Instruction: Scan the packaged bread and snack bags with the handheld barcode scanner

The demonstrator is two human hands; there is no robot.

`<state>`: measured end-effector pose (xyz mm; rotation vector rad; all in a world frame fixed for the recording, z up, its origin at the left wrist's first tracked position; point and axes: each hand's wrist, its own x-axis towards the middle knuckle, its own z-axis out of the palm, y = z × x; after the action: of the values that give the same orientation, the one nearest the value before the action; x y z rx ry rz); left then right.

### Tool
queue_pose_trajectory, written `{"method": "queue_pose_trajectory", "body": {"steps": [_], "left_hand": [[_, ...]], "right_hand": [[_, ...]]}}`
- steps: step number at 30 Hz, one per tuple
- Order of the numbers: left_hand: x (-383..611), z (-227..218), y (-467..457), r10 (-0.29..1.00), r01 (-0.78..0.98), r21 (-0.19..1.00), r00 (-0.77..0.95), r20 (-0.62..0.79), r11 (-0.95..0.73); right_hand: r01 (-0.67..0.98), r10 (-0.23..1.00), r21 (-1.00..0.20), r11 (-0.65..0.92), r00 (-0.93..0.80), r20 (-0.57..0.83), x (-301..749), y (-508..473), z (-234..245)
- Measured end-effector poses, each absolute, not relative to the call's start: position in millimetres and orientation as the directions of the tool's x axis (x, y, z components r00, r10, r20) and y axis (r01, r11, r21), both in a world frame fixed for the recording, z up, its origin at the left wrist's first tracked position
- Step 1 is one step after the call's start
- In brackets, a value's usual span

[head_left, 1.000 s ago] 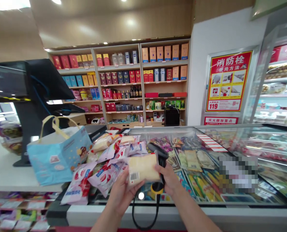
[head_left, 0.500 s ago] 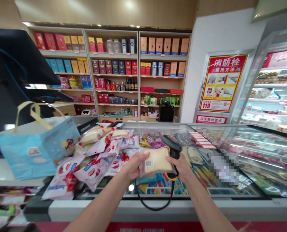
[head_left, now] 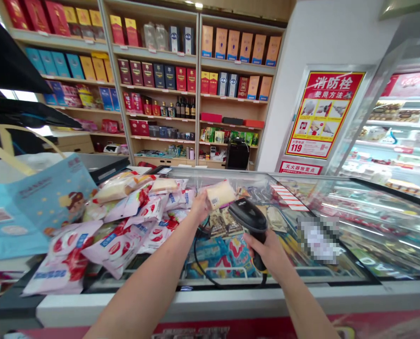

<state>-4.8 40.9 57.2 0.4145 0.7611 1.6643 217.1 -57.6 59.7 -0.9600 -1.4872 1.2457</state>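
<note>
My left hand [head_left: 200, 207] grips a clear-wrapped packet of sliced bread [head_left: 221, 194] by its left end, with a small barcode label facing me. Wrapped around the handle of a black barcode scanner [head_left: 249, 216] is my right hand [head_left: 264, 247]. The scanner's head points up and left toward the bread, a little apart from it. From its base a black cable [head_left: 196, 254] loops left over the freezer glass. Left of my left hand lies a pile of white, pink and red snack packets [head_left: 120, 242], with more wrapped bread [head_left: 120, 186] on top.
A blue paper bag [head_left: 36, 202] with cream handles stands at the left, below a dark monitor [head_left: 8, 56]. Under my hands is a glass-topped chest freezer [head_left: 132, 301] with packets inside. Shelves of boxes and bottles [head_left: 160, 75] line the back wall.
My left hand has carried the bread up and away from the scanner. My right hand has shifted slightly down with the scanner, now seen more fully. The view has turned slightly.
</note>
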Motion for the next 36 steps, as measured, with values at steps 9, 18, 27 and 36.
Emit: {"method": "queue_pose_trajectory", "body": {"steps": [9,18,27,36], "left_hand": [[27,65,15,0.990,-0.834,0.535,-0.137,0.044,-0.139],[-41,89,-2,0.955,-0.549,0.820,0.295,0.010,0.161],[-37,67,18,0.999,-0.508,0.861,-0.030,-0.038,0.018],[-14,38,42,0.902,-0.726,0.602,-0.432,-0.022,-0.333]], "right_hand": [[-0.303,0.978,-0.937,0.176,0.166,0.130,148,14,63],[-0.287,0.919,-0.952,0.103,-0.338,0.201,187,13,71],[-0.248,0.984,-0.960,0.129,-0.092,0.155,194,14,79],[-0.213,0.964,-0.973,0.093,-0.226,0.141,168,-10,46]]}}
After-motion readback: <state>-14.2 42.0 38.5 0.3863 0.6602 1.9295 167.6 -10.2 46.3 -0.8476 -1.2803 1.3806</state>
